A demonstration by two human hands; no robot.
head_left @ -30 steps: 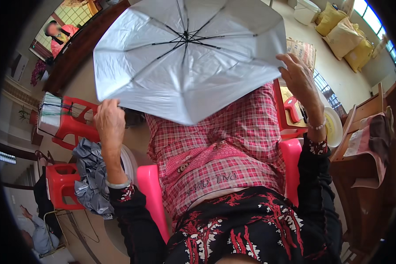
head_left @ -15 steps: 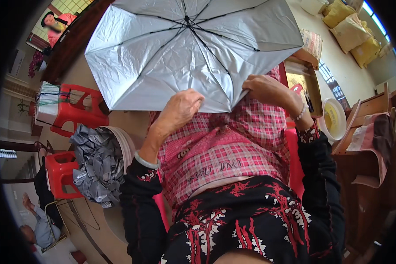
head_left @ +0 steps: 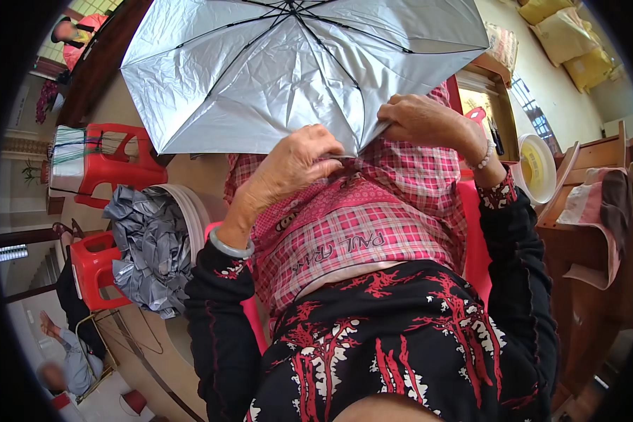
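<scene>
An open umbrella (head_left: 260, 91) with a silver lining and black ribs spreads in front of me, its underside facing up. My left hand (head_left: 295, 162), a pale bangle at its wrist, pinches the near edge of the canopy just left of a corner. On the other side of that corner, my right hand (head_left: 425, 125) has its curled fingers closed on the canopy edge. A beaded bracelet circles the right wrist. Whether the fingertips also hold something small is hidden. Below the canopy, a red plaid apron (head_left: 352, 235) covers my lap.
To the left, a white bucket (head_left: 193, 218) overflows with crumpled silver fabric (head_left: 144, 246). Red stools (head_left: 123, 158) stand beyond it, one bearing a bundle of thread. At right are an open box (head_left: 503, 116), a white tub (head_left: 539, 169) and wooden furniture. Another person sits at far left.
The umbrella's near edge has shifted up and slightly left in view. My left hand has slid right along the edge, nearer the corner, and its thumb now shows. The right hand keeps its grip.
</scene>
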